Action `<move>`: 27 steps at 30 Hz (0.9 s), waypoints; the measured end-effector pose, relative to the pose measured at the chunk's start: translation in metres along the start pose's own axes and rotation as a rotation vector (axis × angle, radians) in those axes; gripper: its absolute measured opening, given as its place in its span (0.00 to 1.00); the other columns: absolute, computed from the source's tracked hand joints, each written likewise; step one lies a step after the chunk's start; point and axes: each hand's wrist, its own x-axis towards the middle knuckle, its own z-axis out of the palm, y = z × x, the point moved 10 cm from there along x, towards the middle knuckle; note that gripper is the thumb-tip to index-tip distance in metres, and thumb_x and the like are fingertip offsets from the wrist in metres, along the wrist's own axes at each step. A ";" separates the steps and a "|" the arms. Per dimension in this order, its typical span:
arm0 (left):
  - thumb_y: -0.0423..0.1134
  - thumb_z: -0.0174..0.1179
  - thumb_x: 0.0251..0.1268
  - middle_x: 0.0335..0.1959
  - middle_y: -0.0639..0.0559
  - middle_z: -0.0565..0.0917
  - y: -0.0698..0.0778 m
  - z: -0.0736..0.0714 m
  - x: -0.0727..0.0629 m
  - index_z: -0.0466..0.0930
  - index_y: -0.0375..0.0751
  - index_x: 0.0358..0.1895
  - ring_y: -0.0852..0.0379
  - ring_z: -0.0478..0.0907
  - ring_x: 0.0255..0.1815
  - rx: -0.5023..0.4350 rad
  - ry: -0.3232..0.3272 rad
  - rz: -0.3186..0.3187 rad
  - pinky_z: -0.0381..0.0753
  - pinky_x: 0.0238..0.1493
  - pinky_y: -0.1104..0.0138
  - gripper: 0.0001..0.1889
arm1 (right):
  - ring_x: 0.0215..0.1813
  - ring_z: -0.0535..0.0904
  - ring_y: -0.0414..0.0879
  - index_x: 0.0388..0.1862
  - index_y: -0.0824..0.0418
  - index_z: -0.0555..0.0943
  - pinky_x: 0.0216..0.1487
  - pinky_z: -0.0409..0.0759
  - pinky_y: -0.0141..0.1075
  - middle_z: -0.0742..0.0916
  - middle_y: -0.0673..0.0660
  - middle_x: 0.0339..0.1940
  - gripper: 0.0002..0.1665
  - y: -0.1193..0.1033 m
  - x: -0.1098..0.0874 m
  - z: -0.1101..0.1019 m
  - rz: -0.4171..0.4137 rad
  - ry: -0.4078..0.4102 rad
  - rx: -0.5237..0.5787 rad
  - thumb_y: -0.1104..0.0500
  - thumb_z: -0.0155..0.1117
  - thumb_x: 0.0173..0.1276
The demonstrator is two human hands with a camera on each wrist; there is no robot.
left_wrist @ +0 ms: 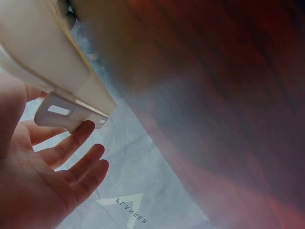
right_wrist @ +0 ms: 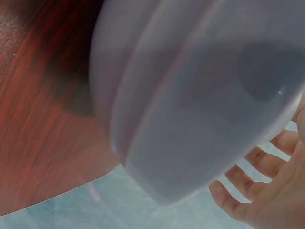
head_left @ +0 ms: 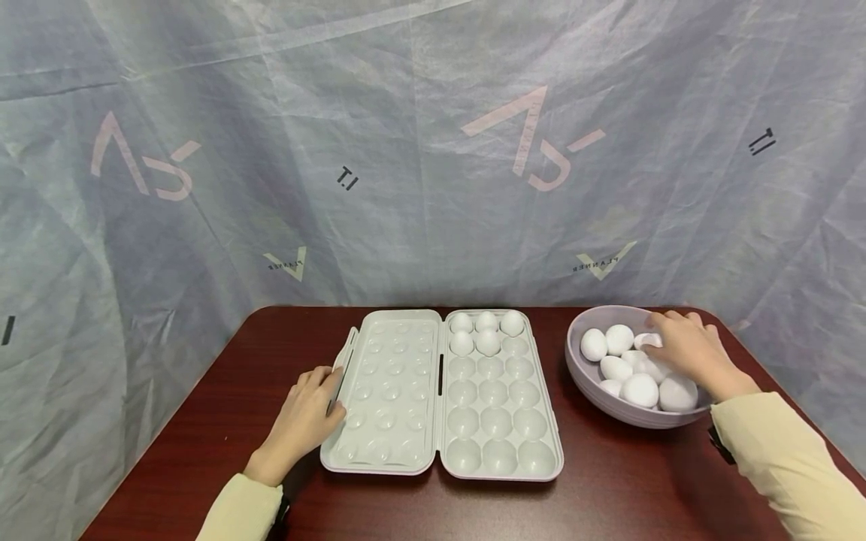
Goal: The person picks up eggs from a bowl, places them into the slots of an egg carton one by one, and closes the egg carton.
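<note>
In the head view an egg box (head_left: 441, 451) lies unfolded on the table. Its lid (head_left: 389, 406) is on the left, its cupped half (head_left: 497, 422) on the right. White eggs (head_left: 487, 342) fill several cups in its two far rows. My left hand (head_left: 303, 413) holds the lid's outer edge, its fingers at the clasp flap (left_wrist: 71, 113) in the left wrist view. My right hand (head_left: 693, 349) reaches over the rim of a lilac bowl (head_left: 609, 404) of white eggs. There, thumb and fingers surround an egg (head_left: 647, 340), partly hidden; the bowl's wall blocks it in the right wrist view.
Both containers stand on a dark red wooden table (head_left: 223, 421), the bowl close to its right edge. Behind the table hangs a grey printed cloth (head_left: 406, 225). A narrow strip of table separates the egg box from the bowl.
</note>
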 end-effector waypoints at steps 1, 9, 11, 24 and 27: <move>0.33 0.58 0.49 0.47 0.38 0.76 0.000 0.000 0.000 0.75 0.31 0.54 0.37 0.72 0.50 0.000 0.001 -0.001 0.72 0.43 0.48 0.24 | 0.44 0.68 0.72 0.48 0.70 0.75 0.34 0.63 0.57 0.79 0.71 0.44 0.26 0.001 0.000 0.001 0.004 -0.006 -0.001 0.54 0.64 0.55; 0.33 0.58 0.48 0.47 0.38 0.76 0.000 0.000 -0.001 0.75 0.31 0.54 0.37 0.72 0.50 0.001 0.006 0.003 0.72 0.42 0.48 0.24 | 0.46 0.65 0.75 0.50 0.72 0.73 0.36 0.62 0.59 0.77 0.73 0.45 0.29 0.009 -0.002 0.004 0.054 -0.056 0.015 0.53 0.62 0.56; 0.33 0.58 0.48 0.47 0.38 0.76 0.000 0.000 -0.001 0.75 0.31 0.54 0.37 0.72 0.50 0.002 0.005 0.002 0.72 0.43 0.48 0.24 | 0.47 0.65 0.75 0.50 0.72 0.73 0.37 0.62 0.59 0.77 0.74 0.45 0.28 0.010 -0.001 0.006 0.060 -0.065 0.018 0.53 0.61 0.56; 0.33 0.58 0.49 0.47 0.38 0.76 -0.001 0.002 -0.001 0.74 0.31 0.54 0.37 0.71 0.50 -0.001 -0.004 -0.001 0.72 0.43 0.48 0.24 | 0.46 0.65 0.76 0.50 0.73 0.73 0.37 0.61 0.59 0.77 0.74 0.46 0.29 0.014 0.002 0.008 0.102 -0.113 0.027 0.52 0.60 0.57; 0.33 0.57 0.49 0.47 0.38 0.76 0.000 0.002 0.000 0.74 0.31 0.55 0.37 0.71 0.50 -0.005 -0.007 -0.001 0.71 0.43 0.49 0.24 | 0.46 0.65 0.76 0.50 0.73 0.74 0.36 0.61 0.59 0.78 0.74 0.47 0.29 0.014 0.002 0.009 0.108 -0.128 0.024 0.52 0.59 0.58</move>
